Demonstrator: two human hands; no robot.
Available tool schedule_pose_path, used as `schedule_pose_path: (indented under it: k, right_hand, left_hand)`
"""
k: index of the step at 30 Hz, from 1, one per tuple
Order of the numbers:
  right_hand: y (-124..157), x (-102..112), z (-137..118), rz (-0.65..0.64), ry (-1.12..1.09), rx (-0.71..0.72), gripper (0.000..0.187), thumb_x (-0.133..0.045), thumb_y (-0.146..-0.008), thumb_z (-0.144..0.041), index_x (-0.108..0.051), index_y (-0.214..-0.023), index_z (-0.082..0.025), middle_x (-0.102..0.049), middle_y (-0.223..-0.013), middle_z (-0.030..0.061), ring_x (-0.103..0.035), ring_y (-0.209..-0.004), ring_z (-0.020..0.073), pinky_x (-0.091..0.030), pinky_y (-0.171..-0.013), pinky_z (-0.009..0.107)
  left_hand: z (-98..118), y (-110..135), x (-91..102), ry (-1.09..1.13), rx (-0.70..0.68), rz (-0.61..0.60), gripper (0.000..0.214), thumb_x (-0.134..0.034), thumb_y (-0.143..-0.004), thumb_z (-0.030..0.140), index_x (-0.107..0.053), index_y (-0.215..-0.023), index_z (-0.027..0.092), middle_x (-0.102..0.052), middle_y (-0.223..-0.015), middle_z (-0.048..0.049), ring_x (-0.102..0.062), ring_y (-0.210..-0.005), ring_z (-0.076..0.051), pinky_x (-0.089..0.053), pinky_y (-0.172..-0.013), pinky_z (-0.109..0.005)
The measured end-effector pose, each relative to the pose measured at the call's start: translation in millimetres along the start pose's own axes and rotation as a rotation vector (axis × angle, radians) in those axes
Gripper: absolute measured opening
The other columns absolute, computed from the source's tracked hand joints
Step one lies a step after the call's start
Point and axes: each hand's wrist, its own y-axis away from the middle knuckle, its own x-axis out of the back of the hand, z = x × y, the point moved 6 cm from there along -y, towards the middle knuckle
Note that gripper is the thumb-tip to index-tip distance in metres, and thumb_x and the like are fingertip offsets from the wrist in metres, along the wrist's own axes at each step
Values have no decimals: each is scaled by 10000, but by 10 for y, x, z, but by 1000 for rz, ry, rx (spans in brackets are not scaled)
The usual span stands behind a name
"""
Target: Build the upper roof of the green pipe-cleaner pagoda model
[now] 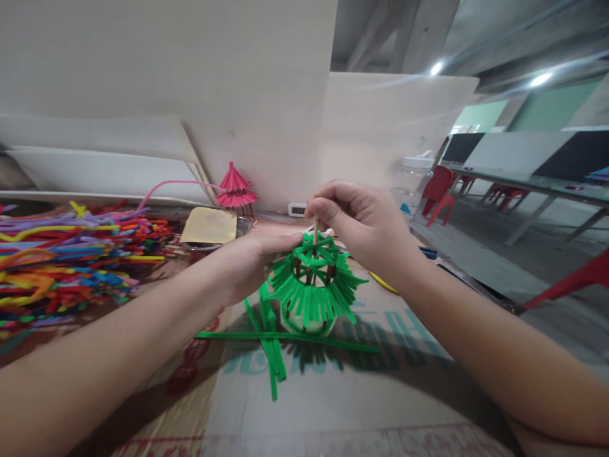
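A green pavilion model [314, 301] made of pipe cleaners stands upright on a pale round base, with a fringed lower roof, brown posts and a ring above. From its top rises a thin wooden stick [316, 230], pinched between thumb and forefinger of my right hand [356, 219]. My left hand [257, 257] grips the model's upper left side. Its thumb lies along the top ring, and its other fingers are mostly hidden behind. Several loose green pipe cleaners [271, 346] lie crossed on the cardboard, left of and in front of the base.
A big heap of coloured pipe cleaners [71, 260] fills the left side. Behind stand a pink pavilion model [233, 187], a container with a yellow pad [209, 225] on top, a small digital clock [297, 209] and a clear bottle [413, 181]. Printed cardboard [333, 400] covers the table.
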Motion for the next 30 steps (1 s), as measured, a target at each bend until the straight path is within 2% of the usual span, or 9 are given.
schedule_pose_path:
  k: [7,12,16,21,26,30]
  right_hand:
    - [-8,-21,32,-23,-25,-14,227,-589,-974,-346,-703,-879,-174,-626,-713,-7,-556,-672,119,-403,-606,249]
    - [-61,127,29,7,-47,-11,360,-561,-985,-494,-717,-1077,-183,-620,-750,1,-562,-695,125,-420,-626,261]
    - [-82,169,36,-50,-37,-63,376,-642,-920,-539,-736,-959,-178,-683,-795,25,-602,-735,144,-450,-642,272]
    - [-59,105,90,-103,-84,-96,286,-688,-899,-452,-723,-888,-168,-709,-802,33,-623,-736,151,-471,-652,284]
    - [-57,118,92,-33,-103,-78,188,-670,-915,-352,-712,-895,-170,-695,-795,19,-608,-724,131,-463,-653,274]
    - [-47,128,43,32,-59,-28,111,-689,-892,-279,-738,-942,-193,-700,-819,10,-594,-706,123,-459,-632,266]
  left_hand:
    - [-73,-4,55,60,5,-12,388,-678,-881,484,-756,-1204,285,-751,-1249,-52,-670,-1193,-353,-516,-1013,-505]
    - [-5,1,-11,56,9,-72,366,-592,-944,440,-738,-1240,283,-713,-1323,-46,-629,-1259,-346,-459,-1109,-536]
    - [22,6,-7,14,-18,-75,345,-567,-967,406,-735,-1242,283,-693,-1357,-31,-617,-1282,-324,-448,-1120,-501]
    - [-9,-11,22,-18,-34,-50,352,-593,-953,457,-762,-1191,261,-734,-1285,-49,-636,-1262,-332,-485,-1073,-494]
    - [-4,-3,-7,0,-20,-78,388,-580,-962,447,-719,-1278,269,-692,-1356,-50,-606,-1304,-337,-474,-1100,-518]
    - [2,-10,11,-40,-37,-44,400,-600,-941,478,-730,-1263,280,-705,-1335,-49,-607,-1299,-352,-482,-1089,-530]
